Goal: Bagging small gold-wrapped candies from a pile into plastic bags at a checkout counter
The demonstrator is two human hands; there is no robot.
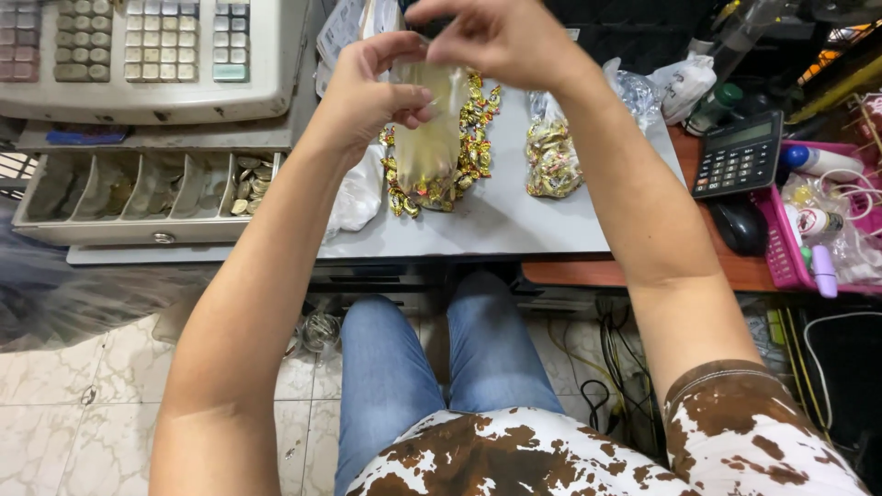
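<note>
Currently a clear bag [428,129] is pinched shut at its top by left hand [367,92] and right hand [501,37] above the table's [496,220] far edge; sealing judged underway, needing steady twist.

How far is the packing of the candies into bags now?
One filled bag already lies on the grey table. In hand: the left hand and right hand hold a clear bag at its top; whether it holds candies is hard to tell. Left: a pile of loose candies behind it.

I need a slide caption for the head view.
Both hands hold a clear bag above loose candies, beside an open coin drawer.
</note>
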